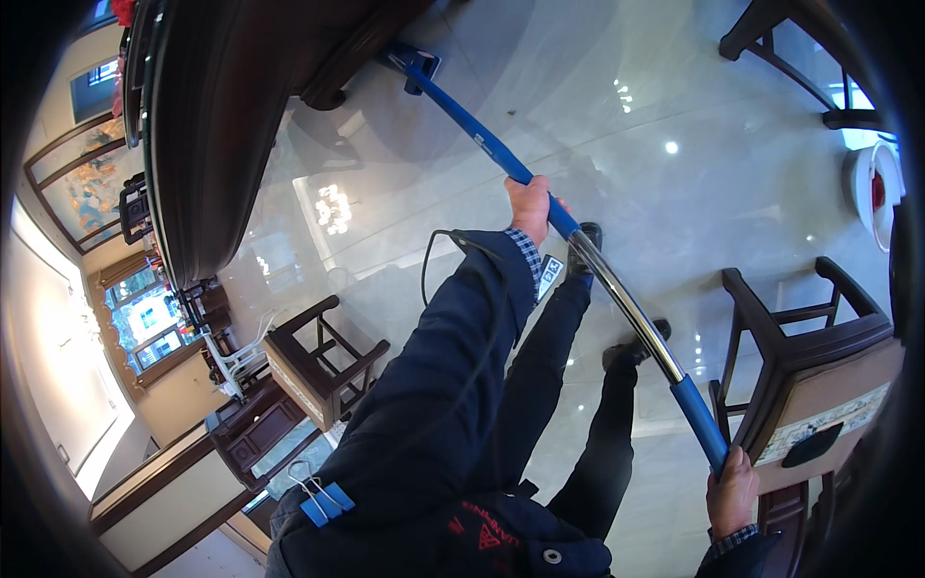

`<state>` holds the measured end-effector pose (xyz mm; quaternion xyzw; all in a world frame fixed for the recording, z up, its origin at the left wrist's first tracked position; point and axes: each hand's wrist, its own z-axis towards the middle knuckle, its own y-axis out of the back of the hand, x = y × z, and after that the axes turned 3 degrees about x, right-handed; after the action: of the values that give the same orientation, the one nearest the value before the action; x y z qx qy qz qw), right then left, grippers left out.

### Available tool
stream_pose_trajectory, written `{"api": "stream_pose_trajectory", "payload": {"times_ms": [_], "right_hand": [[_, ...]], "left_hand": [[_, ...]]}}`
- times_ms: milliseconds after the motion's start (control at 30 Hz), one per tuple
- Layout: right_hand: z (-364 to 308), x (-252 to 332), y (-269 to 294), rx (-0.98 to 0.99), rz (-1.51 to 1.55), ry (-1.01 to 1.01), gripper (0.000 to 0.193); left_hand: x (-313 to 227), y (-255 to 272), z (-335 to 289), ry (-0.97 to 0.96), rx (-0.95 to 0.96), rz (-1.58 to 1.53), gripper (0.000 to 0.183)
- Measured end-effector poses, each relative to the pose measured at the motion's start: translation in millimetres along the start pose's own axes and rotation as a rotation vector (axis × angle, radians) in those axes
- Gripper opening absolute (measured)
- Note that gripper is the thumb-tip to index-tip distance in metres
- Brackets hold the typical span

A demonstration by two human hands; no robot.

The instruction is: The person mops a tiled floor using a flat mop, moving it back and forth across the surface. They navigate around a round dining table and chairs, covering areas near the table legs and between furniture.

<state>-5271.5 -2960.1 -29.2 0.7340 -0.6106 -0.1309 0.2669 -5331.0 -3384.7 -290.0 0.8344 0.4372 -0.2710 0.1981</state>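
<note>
A long mop (631,316) with blue grips and a bare metal middle runs slantwise across the view. My left hand (529,206) is wrapped round its blue upper part, about midway along. Lower right, my right hand (733,494) grips the blue end of the pole. The mop's blue head (421,69) rests on the glossy tiled floor (540,96), beside the foot of a dark wooden table (207,135). Part of the head is hidden by the table's edge.
Dark wooden chairs stand about: one chair (809,352) at right, another chair (328,356) at left, a third (809,48) at far right. A white bucket (875,193) with something red inside is near the right rim. My shoes (636,345) are on the floor below the pole.
</note>
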Motion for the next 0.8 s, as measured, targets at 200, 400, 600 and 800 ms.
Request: {"api": "stream_pose_trajectory", "payload": {"times_ms": [200,400,600,800], "right_hand": [[-20.3,17.2,38.7,0.03,-0.04,-0.004,0.033],[-35.4,27.3,61.7,0.007,-0.096,0.044,0.031],[-56.3,25.9,98.7,-0.063,-0.21,0.121,0.027],[-78.1,30.8,130.7,-0.189,-0.36,0.121,0.031]], "left_hand": [[-15.9,19.0,-13.1,-0.04,0.028,-0.032,0.026],[-25.1,39.6,-25.7,0.014,0.019,-0.107,0.029],[-24.6,45.1,-48.2,0.028,0.05,-0.196,0.03],[-29.0,47.8,-70.3,0.042,0.073,-0.378,0.026]]}}
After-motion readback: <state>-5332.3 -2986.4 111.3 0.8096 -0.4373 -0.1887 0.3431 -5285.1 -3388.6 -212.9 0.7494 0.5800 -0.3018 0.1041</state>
